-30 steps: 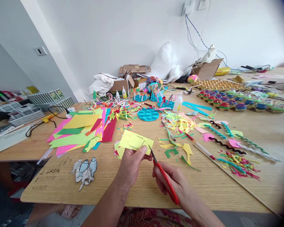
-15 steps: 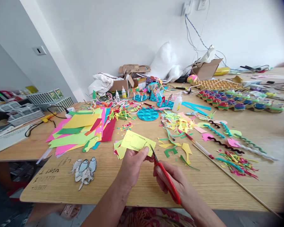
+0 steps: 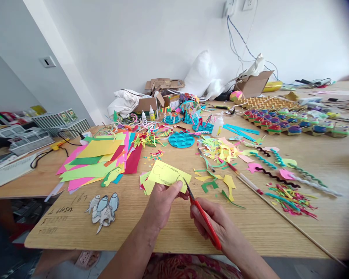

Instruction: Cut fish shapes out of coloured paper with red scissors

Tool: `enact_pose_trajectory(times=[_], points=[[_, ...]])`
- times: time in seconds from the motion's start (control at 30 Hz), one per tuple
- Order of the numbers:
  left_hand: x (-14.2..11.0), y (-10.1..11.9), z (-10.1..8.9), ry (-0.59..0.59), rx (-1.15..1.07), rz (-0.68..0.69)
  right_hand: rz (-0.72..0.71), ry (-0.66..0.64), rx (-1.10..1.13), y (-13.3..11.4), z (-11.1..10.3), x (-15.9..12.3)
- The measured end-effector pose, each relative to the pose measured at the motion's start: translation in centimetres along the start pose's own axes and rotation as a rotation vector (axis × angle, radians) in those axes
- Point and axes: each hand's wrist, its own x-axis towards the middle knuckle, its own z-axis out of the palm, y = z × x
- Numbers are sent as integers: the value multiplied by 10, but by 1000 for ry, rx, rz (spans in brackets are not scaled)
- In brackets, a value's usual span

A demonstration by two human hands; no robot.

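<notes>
In my left hand, a rectangle of yellow paper with a drawn outline is pinched at its lower right corner between thumb and fingers. My right hand grips red-handled scissors, fingers wrapped round the handles. The blades point up and left and meet the paper's right edge close to my left thumb. Behind the yellow paper, a small stack of coloured paper pieces lies partly hidden. Left of my hands rest several fish-shaped paper cutouts in grey and blue.
Coloured paper sheets are heaped at left. Yellow and green scraps lie right of centre, near a blue disc. A long wooden stick crosses the right side. Twisted pipe cleaners and painted egg-carton pieces sit further right.
My right hand and the scissors have shifted very slightly. The paper stays in my left hand in nearly the same place.
</notes>
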Motion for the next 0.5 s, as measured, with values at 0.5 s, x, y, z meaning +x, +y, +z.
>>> enact_pose_trajectory(times=[0.5], points=[[-1, 0, 1, 59, 17, 25, 11, -68, 41, -7, 0, -2]])
